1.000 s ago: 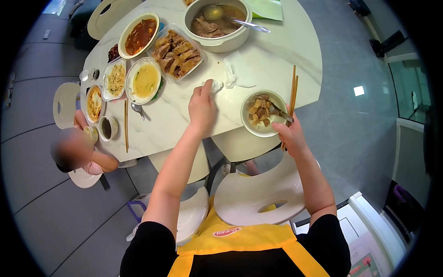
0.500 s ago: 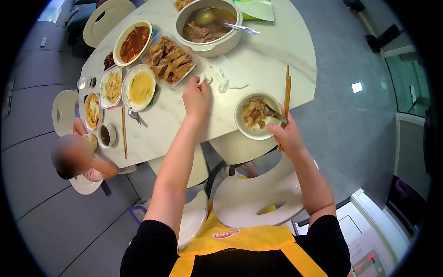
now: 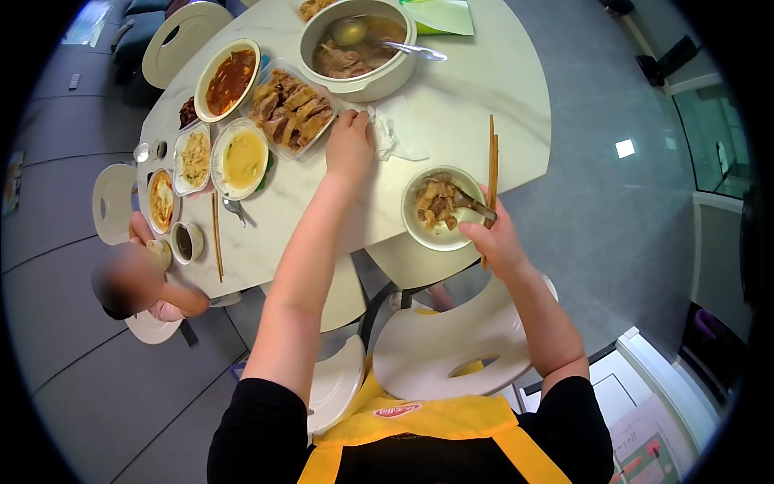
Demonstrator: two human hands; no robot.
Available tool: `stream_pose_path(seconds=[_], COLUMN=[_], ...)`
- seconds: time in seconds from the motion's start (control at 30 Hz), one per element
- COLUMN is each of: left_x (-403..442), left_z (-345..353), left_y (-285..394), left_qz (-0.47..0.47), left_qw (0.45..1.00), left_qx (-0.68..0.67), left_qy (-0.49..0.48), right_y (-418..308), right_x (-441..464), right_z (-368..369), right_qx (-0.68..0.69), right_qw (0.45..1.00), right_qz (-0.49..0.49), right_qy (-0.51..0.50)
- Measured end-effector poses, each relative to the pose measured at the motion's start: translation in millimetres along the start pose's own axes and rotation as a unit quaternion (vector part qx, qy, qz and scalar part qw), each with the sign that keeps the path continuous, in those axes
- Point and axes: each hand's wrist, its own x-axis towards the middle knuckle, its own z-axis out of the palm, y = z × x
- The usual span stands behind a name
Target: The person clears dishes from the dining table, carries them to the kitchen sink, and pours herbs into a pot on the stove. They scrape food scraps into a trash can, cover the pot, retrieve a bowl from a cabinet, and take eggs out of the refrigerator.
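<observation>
On my feed, the right hand (image 3: pixel 503 240) grasps the bowl (image 3: pixel 440 235) and chopsticks (image 3: pixel 493 157) at the table's (image 3: pixel 492 77) edge. I see the left hand (image 3: pixel 351 145) between meat (image 3: pixel 292 109) and tissue (image 3: pixel 389 143); whether its fingers grip anything, I can't tell.

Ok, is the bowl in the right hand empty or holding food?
Not empty: brown food pieces and a spoon show inside the bowl.

Left grip (image 3: pixel 351 147) farther forward, now nearer the pot (image 3: pixel 372 85)
</observation>
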Motion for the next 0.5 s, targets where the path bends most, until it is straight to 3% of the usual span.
stream_pose_path(seconds=[0.1, 0.23, 0.3, 0.33, 0.4, 0.5], left_x=[-9, -44, -61, -68, -78, -72], left_z=[-13, -27, -35, -37, -34, -33], left_y=[-6, -11, -13, -8, 8, 12], left_qz=[-0.010, -0.031, -0.064, -0.065, -0.124, -0.025], left_qw=[0.997, 0.998, 0.991, 0.991, 0.961, 0.971], left_qx=[0.042, 0.028, -0.092, -0.090, -0.238, -0.205], left_qy=[-0.068, -0.048, -0.068, -0.069, -0.072, -0.117], right_y=[2, 4, 6, 7, 11, 9], right_x=[0, 3, 4, 5, 6, 5], right_z=[1, 0, -2, -3, -7, -8], right_qx=[-0.006, -0.007, -0.006, -0.004, -0.017, -0.069], right_qw=[1.000, 1.000, 1.000, 1.000, 0.999, 0.996], right_qz=[0.004, 0.007, 0.012, 0.015, 0.028, 0.060], right_qy=[-0.002, 0.000, 0.006, 0.009, 0.004, -0.020])
